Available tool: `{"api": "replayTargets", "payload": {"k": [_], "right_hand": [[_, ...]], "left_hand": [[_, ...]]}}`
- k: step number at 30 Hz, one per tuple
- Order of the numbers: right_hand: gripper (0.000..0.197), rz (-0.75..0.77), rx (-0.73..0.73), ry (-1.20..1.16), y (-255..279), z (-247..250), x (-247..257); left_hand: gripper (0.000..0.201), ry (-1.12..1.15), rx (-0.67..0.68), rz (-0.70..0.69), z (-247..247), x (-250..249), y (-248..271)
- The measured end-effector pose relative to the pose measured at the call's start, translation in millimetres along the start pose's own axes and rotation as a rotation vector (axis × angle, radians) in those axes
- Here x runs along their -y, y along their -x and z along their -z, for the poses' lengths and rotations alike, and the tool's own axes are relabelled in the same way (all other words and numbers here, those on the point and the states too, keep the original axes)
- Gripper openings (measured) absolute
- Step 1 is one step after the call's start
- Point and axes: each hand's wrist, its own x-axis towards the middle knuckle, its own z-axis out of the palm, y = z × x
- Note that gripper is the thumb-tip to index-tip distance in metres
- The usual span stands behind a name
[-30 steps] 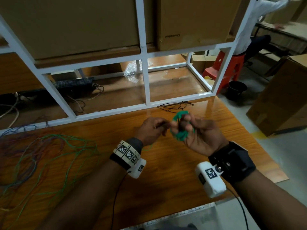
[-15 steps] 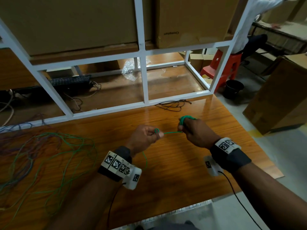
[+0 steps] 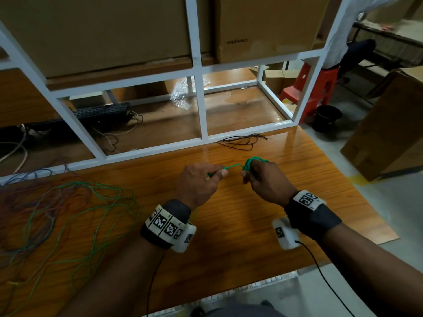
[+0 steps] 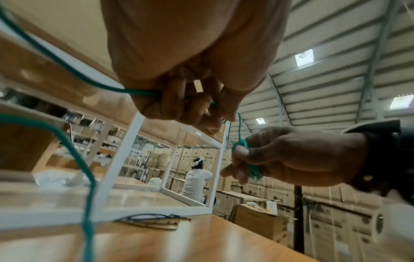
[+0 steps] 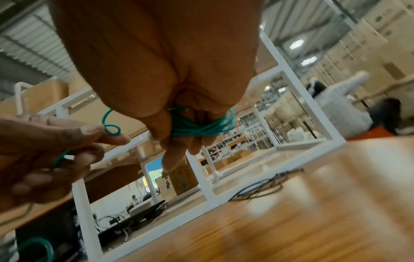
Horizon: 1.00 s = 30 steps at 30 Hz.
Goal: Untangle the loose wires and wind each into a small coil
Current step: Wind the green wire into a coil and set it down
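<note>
A green wire coil (image 3: 256, 161) is wound around the fingers of my right hand (image 3: 261, 177), which grips it above the table; the right wrist view shows the coil (image 5: 201, 127) crossing those fingers. My left hand (image 3: 206, 179) pinches the free green strand (image 3: 231, 167) between thumb and forefinger a short way to the left. The strand (image 4: 240, 129) runs between both hands, and its tail (image 4: 74, 156) drops from my left hand toward the table. A loose tangle of green, blue and red wires (image 3: 57, 213) lies on the table's left side.
A small bundle of black wire (image 3: 240, 143) lies by the white metal frame (image 3: 199, 106) at the table's far edge. Cardboard boxes sit on the shelf above. The wooden table (image 3: 251, 236) ends at the right, with a red stool (image 3: 306, 92), a black bucket (image 3: 327, 117) and another person beyond.
My right hand has turned palm down with the coil. The hands drew apart, stretching a short length of green strand, then came a little closer again.
</note>
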Motion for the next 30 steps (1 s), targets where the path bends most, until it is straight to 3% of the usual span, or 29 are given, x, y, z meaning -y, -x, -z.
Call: {"api": "replayTargets", "payload": {"k": [2, 6, 9, 12, 14, 16, 17, 19, 23, 27, 30], "right_hand": [[0.026, -0.108, -0.013, -0.123, -3, 1, 7], [0.03, -0.207, 0.136, -0.671, -1, 14, 18], [0.035, -0.303, 0.312, -1.061, -2, 23, 19], [0.029, -0.303, 0.428, -1.147, -2, 32, 20], [0.021, -0.277, 0.589, -1.076, 1, 36, 21], [0.021, -0.255, 0.795, -0.992, 6, 35, 19], [0.022, -0.244, 0.85, -0.947, 9, 33, 17], [0.023, -0.265, 0.853, -0.9, 13, 30, 13], [0.024, -0.299, 0.753, -0.883, 15, 29, 3], [0.022, -0.303, 0.81, -0.957, 13, 25, 5], [0.022, -0.253, 0.84, -1.19, 11, 24, 7]], "left_hand": [[0.024, 0.084, -0.09, 0.027, -7, -5, 1], [0.021, 0.153, -0.256, 0.036, -21, -3, 1], [0.022, -0.042, -0.285, -0.078, -22, 7, 1], [0.028, -0.274, -0.262, -0.165, -21, 23, 0], [0.024, -0.027, -0.07, -0.105, -14, 32, -7], [0.021, 0.339, 0.336, 0.032, 1, 38, -18], [0.021, 0.424, 0.52, 0.067, 11, 39, -22], [0.024, 0.485, 0.689, 0.068, 29, 41, -25], [0.024, 0.509, 0.701, 0.037, 44, 39, -25], [0.015, 0.378, 0.652, -0.003, 38, 28, -35], [0.019, 0.491, 0.678, 0.129, 25, 22, -36]]}}
